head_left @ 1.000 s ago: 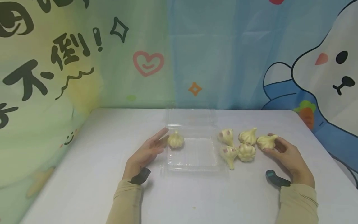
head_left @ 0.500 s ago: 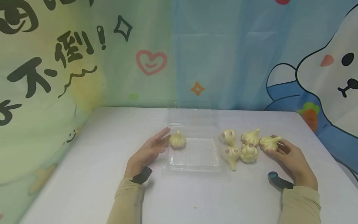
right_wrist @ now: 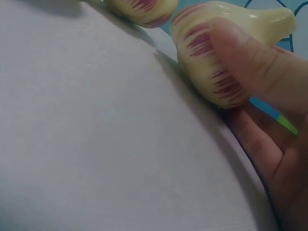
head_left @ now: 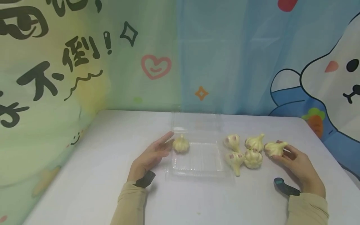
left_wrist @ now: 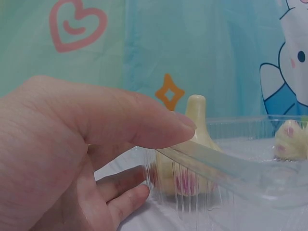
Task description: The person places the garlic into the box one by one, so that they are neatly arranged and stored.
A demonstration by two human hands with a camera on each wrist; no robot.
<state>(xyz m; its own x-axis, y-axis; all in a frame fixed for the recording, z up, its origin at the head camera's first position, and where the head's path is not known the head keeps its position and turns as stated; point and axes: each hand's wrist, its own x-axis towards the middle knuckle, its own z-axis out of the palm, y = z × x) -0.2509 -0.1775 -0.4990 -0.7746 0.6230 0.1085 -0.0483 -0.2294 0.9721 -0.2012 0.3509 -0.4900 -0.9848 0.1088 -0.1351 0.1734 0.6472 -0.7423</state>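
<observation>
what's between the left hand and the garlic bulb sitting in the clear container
The side wall of the clear container stands between the left hand and that garlic bulb, as the left wrist view shows.

Right hand is pinching a garlic by the table's edge.
The thumb is pressing the garlic's near side, over purple streaks, while fingers are reaching beneath; the stem is pointing away from the table. Whether the garlic is touching the table, I cannot tell. Farther along that edge, a second garlic, partly cut off, is sitting near but apart, also showing purple streaks. Beyond the edge, a blue backdrop with a green patch is showing.
</observation>
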